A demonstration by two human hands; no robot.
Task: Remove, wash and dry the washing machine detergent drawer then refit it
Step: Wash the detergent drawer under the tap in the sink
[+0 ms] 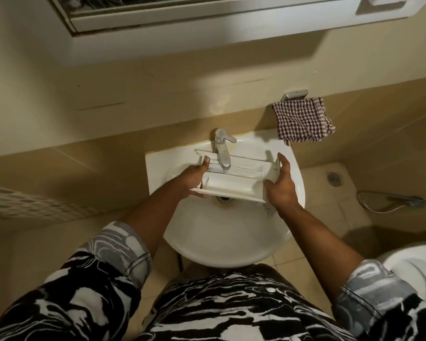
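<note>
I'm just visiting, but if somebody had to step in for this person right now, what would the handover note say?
Left hand grips the left end of the detergent drawer, and the right hand grips its right end.
The drawer is held over the sink, just under the tap.
Done: the drawer is out of the machine.
No stream of water shows, so washing may not have started.
Left: wash it, dry it (a checked cloth hangs on the wall to the right), then refit it.
</note>
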